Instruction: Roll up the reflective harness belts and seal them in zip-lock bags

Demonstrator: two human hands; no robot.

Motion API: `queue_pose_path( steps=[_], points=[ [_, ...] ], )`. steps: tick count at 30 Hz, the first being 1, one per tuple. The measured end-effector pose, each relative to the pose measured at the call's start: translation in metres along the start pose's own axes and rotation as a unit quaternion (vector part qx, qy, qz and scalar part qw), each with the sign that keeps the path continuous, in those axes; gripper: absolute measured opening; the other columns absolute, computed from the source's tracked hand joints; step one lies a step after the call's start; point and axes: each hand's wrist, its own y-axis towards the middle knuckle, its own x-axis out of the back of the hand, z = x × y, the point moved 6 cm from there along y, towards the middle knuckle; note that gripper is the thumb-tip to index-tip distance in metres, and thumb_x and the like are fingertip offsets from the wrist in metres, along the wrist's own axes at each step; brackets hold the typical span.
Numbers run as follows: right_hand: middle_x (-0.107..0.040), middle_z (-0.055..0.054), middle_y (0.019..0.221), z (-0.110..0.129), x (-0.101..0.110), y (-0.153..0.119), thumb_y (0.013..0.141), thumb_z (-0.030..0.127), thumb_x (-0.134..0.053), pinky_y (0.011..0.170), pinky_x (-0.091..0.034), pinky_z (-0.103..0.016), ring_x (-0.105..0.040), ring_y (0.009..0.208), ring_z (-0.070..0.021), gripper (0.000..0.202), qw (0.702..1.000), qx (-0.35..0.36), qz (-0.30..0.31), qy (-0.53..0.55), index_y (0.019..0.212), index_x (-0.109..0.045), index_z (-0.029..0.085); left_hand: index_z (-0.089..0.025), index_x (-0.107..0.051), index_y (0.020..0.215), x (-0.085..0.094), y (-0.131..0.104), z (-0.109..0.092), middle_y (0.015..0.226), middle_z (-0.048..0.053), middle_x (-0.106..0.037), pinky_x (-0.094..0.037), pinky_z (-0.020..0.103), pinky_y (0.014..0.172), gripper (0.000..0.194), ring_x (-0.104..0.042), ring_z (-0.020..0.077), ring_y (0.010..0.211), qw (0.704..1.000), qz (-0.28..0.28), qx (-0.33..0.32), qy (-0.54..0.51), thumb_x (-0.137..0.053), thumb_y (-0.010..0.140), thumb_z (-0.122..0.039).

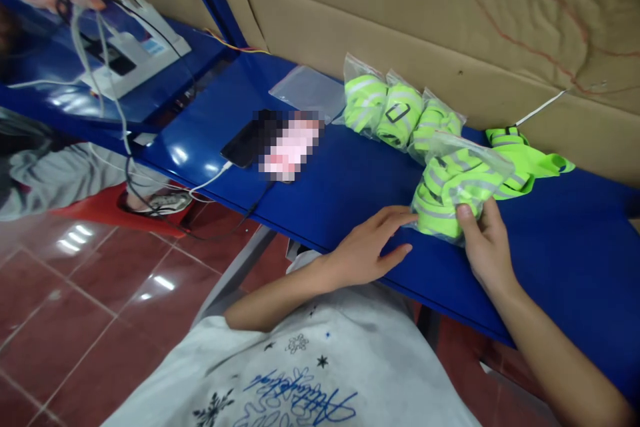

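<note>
My right hand (487, 243) grips the lower right of a clear plastic bag (445, 197) that holds a folded neon-yellow reflective strap with grey stripes. The thumb lies on the front of the bag. At the bag's left edge is my left hand (373, 243), its fingers stretched out and apart, fingertips by the plastic. Behind stand several more bagged straps (365, 103) in a row. An unbagged neon strap (530, 160) with a black buckle lies to the right, partly behind the bag in my hand.
Two phones lie on the blue table (330, 197), a dark phone (247, 140) and one with a lit, blurred screen (293, 147), with cables attached. An empty clear bag (307, 90) lies behind them. Cardboard (350, 7) lines the back. A white power strip (135, 63) with cords stands left.
</note>
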Motion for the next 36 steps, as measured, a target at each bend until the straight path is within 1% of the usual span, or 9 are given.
queue_pose_path(
  steps=[3, 7, 16, 23, 26, 28, 30, 33, 36],
  points=[
    [-0.075, -0.012, 0.128, 0.005, -0.001, 0.000, 0.103, 0.055, -0.064, 0.100, -0.061, -0.053, -0.072, 0.118, -0.0334, 0.043, 0.999, 0.009, 0.007, -0.052, 0.136, -0.068, 0.028, -0.026, -0.056, 0.149, 0.000, 0.000, 0.001, 0.161, 0.015, -0.052, -0.064, 0.044, 0.109, 0.042, -0.063, 0.0261, 0.141, 1.000, 0.014, 0.006, 0.019, -0.057, 0.109, -0.039],
    [-0.067, -0.016, 0.140, 0.019, -0.004, 0.000, 0.101, 0.055, -0.067, 0.117, -0.051, -0.060, -0.062, 0.136, -0.0363, 0.052, 0.981, 0.098, -0.001, -0.165, 0.144, -0.064, 0.024, -0.025, -0.064, 0.139, 0.003, 0.002, 0.004, 0.150, 0.012, -0.060, -0.064, 0.041, 0.107, 0.034, -0.068, 0.0221, 0.131, 1.000, 0.006, 0.002, -0.009, -0.058, 0.109, -0.040],
    [-0.038, -0.020, 0.168, 0.005, 0.012, -0.001, 0.106, 0.055, -0.058, 0.115, -0.051, -0.066, -0.055, 0.146, -0.0380, 0.074, 0.981, 0.096, -0.057, -0.158, 0.170, -0.032, 0.031, -0.023, -0.067, 0.138, 0.005, 0.004, 0.004, 0.144, 0.011, -0.063, -0.065, 0.034, 0.103, 0.032, -0.069, 0.0183, 0.129, 0.999, 0.003, -0.006, -0.043, -0.059, 0.108, -0.034],
    [-0.041, -0.019, 0.161, 0.022, 0.008, -0.005, 0.104, 0.047, -0.064, 0.104, -0.062, -0.052, -0.067, 0.128, -0.0292, 0.058, 0.985, 0.121, -0.032, -0.117, 0.157, -0.048, 0.030, -0.023, -0.073, 0.125, 0.006, 0.007, 0.002, 0.131, 0.009, -0.069, -0.064, 0.035, 0.099, 0.024, -0.072, 0.0169, 0.117, 1.000, 0.001, -0.003, -0.027, -0.062, 0.107, -0.035],
    [-0.066, -0.012, 0.127, 0.020, 0.002, -0.006, 0.106, 0.045, -0.063, 0.096, -0.066, -0.046, -0.074, 0.116, -0.0261, 0.049, 0.995, 0.091, -0.005, -0.041, 0.151, -0.053, 0.029, -0.022, -0.074, 0.113, 0.009, 0.007, -0.001, 0.115, 0.006, -0.070, -0.063, 0.033, 0.095, 0.018, -0.072, 0.0140, 0.102, 0.999, -0.017, -0.013, -0.036, -0.063, 0.107, -0.034],
    [-0.068, -0.004, 0.091, 0.018, 0.000, -0.007, 0.107, 0.047, -0.061, 0.089, -0.068, -0.044, -0.078, 0.101, -0.0255, 0.038, 0.998, 0.068, 0.004, 0.002, 0.141, -0.060, 0.029, -0.022, -0.072, 0.109, 0.018, 0.005, -0.002, 0.112, 0.006, -0.067, -0.062, 0.032, 0.091, 0.017, -0.070, 0.0143, 0.100, 0.996, -0.086, -0.010, -0.020, -0.064, 0.106, -0.036],
    [-0.068, -0.001, 0.080, 0.019, -0.001, -0.009, 0.109, 0.048, -0.058, 0.087, -0.068, -0.043, -0.080, 0.094, -0.0253, 0.031, 0.998, 0.054, 0.015, 0.019, 0.131, -0.066, 0.027, -0.022, -0.070, 0.113, 0.027, 0.000, -0.005, 0.121, 0.010, -0.063, -0.061, 0.035, 0.096, 0.020, -0.067, 0.0182, 0.112, 0.985, -0.170, -0.013, 0.038, -0.067, 0.103, -0.039],
    [-0.080, -0.008, 0.115, 0.029, -0.006, -0.013, 0.111, 0.045, -0.053, 0.102, -0.065, -0.046, -0.078, 0.114, -0.0260, 0.032, 0.994, 0.087, 0.062, -0.030, 0.131, -0.068, 0.026, -0.024, -0.066, 0.129, 0.025, -0.007, -0.013, 0.149, 0.016, -0.053, -0.053, 0.048, 0.113, 0.039, -0.056, 0.0298, 0.142, 0.962, -0.212, -0.053, 0.165, -0.073, 0.099, -0.046],
    [-0.065, -0.011, 0.153, 0.042, -0.012, -0.016, 0.111, 0.039, -0.051, 0.120, -0.055, -0.052, -0.064, 0.143, -0.0293, 0.033, 0.975, 0.170, 0.095, -0.111, 0.138, -0.067, 0.028, -0.029, -0.061, 0.145, 0.010, -0.008, -0.020, 0.164, 0.018, -0.045, -0.042, 0.057, 0.123, 0.056, -0.045, 0.0382, 0.154, 0.935, -0.176, -0.108, 0.288, -0.074, 0.097, -0.053]
  ],
)
